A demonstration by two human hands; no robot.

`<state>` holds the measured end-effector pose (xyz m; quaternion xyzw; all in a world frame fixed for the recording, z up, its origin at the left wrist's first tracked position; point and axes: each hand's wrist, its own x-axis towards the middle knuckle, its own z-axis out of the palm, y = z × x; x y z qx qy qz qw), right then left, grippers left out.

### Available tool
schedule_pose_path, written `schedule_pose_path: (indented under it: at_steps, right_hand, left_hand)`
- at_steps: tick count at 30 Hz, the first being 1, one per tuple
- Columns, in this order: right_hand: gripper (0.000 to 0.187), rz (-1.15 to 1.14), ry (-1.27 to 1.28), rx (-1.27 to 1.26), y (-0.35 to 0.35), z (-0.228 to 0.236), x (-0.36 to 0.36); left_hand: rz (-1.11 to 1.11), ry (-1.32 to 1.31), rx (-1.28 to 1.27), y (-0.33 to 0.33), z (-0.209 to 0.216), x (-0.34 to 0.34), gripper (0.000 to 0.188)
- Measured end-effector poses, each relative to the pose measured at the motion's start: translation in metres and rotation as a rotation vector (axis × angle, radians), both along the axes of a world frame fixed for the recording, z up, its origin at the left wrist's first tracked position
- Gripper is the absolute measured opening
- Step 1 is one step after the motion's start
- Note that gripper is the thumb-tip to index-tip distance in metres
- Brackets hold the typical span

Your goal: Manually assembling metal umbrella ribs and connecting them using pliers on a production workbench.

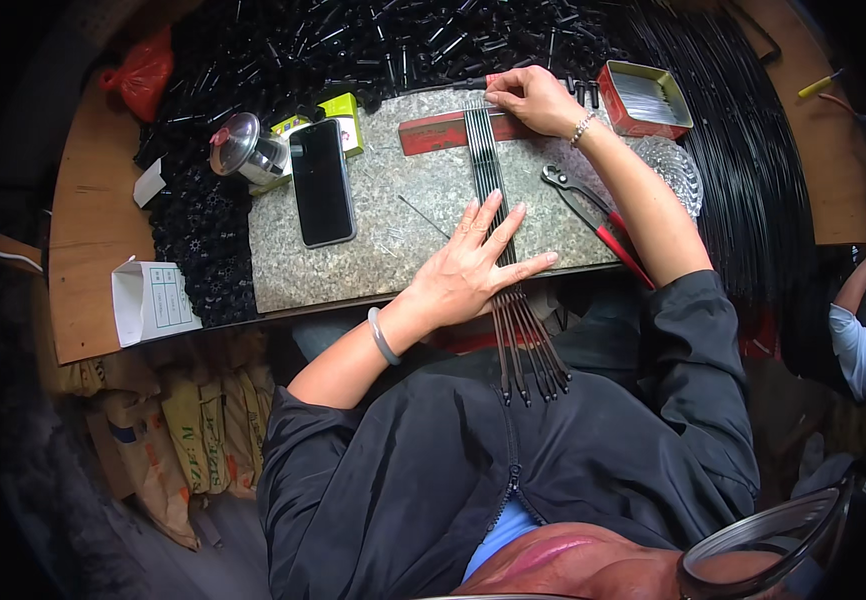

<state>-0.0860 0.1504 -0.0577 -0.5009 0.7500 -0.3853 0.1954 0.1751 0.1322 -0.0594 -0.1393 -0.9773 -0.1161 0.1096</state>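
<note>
A row of thin dark rods with black-tipped ends [483, 150], resembling umbrella ribs, lies side by side across a stone slab and hangs over its front edge toward my lap. Flat on the middle of the rods rests my left hand [468, 262], its fingers spread. At their far ends my right hand [535, 100] is closed in a pinch; what is between the fingertips is too small to make out. Under the far part of the rods sits a red flat bar [433, 134]. Red-handled pincers [593, 215] lie beneath my right forearm.
The stone slab [283, 270] carries a black phone [321, 185] and a thin loose pin [423, 217]. A lidded jar [243, 145] stands left, a red tin of pins [643, 100] and glass dish [675, 170] right. Black tubular parts [403, 40] heap behind; long black rods [753, 170] lie right.
</note>
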Motion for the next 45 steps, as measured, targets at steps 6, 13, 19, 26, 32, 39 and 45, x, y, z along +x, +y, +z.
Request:
schedule_pose_path:
  at_steps: [6, 13, 19, 26, 32, 39, 45]
  right_hand:
    - [0.022, 0.023, 0.023, 0.000, -0.003, -0.008, -0.006]
    - [0.023, -0.066, 0.026, 0.053, 0.002, 0.012, 0.006]
    - [0.022, 0.038, 0.059, 0.084, 0.004, 0.011, -0.005]
    - [0.020, 0.009, 0.073, 0.137, 0.003, 0.016, -0.002]
    - [0.020, 0.032, 0.110, 0.036, 0.000, 0.006, -0.002]
    - [0.022, 0.037, 0.142, 0.101, 0.000, 0.015, -0.001]
    - [0.021, 0.032, 0.191, 0.046, -0.005, 0.007, 0.004]
  left_hand:
    - [0.001, 0.006, -0.005, 0.000, 0.000, -0.001, 0.070]
    - [0.006, 0.007, -0.020, 0.000, -0.001, 0.000, 0.071]
    - [0.002, 0.008, -0.049, 0.000, 0.001, -0.001, 0.070]
    - [0.004, -0.002, -0.058, -0.001, -0.001, 0.000, 0.073]
    - [-0.003, 0.002, -0.060, -0.001, 0.000, 0.000, 0.076]
    - [0.002, 0.000, -0.080, -0.001, 0.001, 0.000, 0.077]
    - [0.002, -0.007, -0.079, -0.001, 0.002, 0.000, 0.079]
